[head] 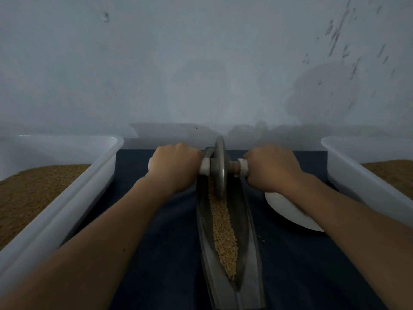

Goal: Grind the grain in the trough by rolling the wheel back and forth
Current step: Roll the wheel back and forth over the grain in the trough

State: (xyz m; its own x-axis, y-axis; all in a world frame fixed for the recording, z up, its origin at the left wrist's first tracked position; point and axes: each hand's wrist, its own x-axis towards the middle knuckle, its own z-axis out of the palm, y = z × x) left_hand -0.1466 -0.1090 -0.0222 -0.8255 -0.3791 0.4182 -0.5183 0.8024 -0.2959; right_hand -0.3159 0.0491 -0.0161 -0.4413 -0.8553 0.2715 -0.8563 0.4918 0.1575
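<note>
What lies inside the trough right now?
A strip of tan grain runs along the trough groove, with the wheel standing in its far end. Whatever lies under the wheel's rim is hidden.

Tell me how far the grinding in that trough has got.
Done: grain lies in a strip along the groove of the trough. In hand: left hand and right hand each grip a white handle, with the wheel standing at the far end. Left: the grain near the person looks coarse and granular, not powder, so more passes back and forth are probably needed.
</note>
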